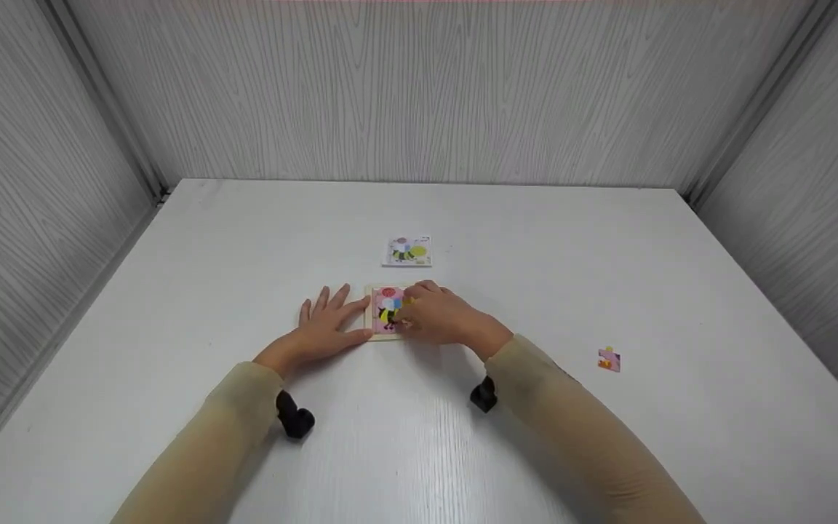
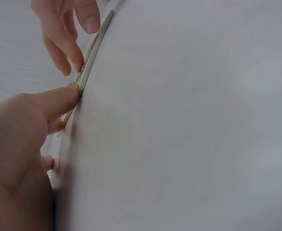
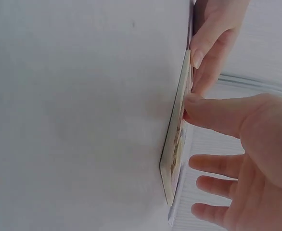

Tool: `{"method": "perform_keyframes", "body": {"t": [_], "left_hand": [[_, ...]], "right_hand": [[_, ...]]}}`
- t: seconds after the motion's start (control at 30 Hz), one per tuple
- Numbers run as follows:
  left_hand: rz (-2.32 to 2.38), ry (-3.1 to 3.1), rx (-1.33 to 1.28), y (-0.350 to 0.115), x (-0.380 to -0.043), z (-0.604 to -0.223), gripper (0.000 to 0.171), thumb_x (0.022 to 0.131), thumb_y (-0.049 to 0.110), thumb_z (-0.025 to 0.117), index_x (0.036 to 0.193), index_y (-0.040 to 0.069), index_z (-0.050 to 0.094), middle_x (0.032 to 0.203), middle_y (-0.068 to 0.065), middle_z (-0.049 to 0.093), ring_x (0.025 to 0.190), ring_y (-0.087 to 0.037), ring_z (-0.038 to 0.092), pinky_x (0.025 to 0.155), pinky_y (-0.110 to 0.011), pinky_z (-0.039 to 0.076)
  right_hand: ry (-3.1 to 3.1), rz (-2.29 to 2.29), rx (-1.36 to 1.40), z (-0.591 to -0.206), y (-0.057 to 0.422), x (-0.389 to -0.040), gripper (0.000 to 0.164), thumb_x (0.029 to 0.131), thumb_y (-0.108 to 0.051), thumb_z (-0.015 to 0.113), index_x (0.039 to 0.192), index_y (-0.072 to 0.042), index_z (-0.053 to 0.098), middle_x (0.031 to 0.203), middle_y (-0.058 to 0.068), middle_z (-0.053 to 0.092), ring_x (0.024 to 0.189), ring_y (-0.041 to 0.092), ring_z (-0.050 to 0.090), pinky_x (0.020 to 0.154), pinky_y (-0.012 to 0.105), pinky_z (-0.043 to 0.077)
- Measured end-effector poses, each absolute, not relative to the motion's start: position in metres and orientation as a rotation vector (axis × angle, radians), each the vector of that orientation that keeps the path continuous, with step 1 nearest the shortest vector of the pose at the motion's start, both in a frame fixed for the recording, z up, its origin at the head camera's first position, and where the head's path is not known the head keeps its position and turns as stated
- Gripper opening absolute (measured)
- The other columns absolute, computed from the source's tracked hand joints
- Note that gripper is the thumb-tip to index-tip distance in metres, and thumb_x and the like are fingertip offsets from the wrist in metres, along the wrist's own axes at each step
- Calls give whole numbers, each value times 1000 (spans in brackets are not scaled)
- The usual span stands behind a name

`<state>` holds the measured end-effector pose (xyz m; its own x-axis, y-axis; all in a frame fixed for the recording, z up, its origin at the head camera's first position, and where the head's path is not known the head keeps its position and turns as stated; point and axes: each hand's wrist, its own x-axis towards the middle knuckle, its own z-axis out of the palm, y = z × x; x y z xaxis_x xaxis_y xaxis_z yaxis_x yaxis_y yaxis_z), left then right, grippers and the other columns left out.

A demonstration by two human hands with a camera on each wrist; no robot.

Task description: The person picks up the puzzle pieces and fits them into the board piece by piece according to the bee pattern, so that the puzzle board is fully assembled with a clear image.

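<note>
A small jigsaw puzzle [image 1: 384, 319] in a pale wooden frame lies on the table, showing a bee on pink. My left hand [image 1: 328, 326] lies spread at its left side, thumb and index fingertips against the frame. Over the puzzle's right part is my right hand [image 1: 439, 314], which hides that side. In the right wrist view, the right thumb [image 3: 215, 114] presses down on the puzzle's face, while the other fingers [image 3: 215, 166] extend loosely apart. The left wrist view shows the frame edge-on [image 2: 94, 57], with the left thumb [image 2: 59, 102] touching its rim.
Just beyond the puzzle lies a flat picture card [image 1: 408, 252] with a similar bee. One loose pink puzzle piece [image 1: 609, 359] sits off to the right. Grey wood-grain panels [image 1: 419, 94] enclose the white table [image 1: 302, 225] at the back and both sides.
</note>
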<state>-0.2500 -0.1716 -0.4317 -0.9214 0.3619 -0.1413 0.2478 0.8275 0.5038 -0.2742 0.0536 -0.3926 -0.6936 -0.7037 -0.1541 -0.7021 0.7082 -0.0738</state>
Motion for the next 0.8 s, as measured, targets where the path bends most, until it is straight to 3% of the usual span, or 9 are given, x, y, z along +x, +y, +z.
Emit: {"method": "perform_keyframes", "body": {"t": [0.27,0.8], "left_hand": [[695,2770,452,-170,-252,-433,71,90,59,45,148,23,26,155,-13,-1,138,-37,-14,104,-58,-12],[720,2768,470,-170,-251,-431,70,90,56,46,148,21,27,155,-15,0,137,-40,-13,103,-59,-12]], "right_hand": [[2780,-182,-1190,-398,51,-276,28,91,-26,62,117,-16,67,130,8,53,123,25,41,102,40,34],[2766,-229,-1188,-401,49,-277,32,89,-30,62,119,-21,66,127,6,55,117,23,45,100,36,37]]}}
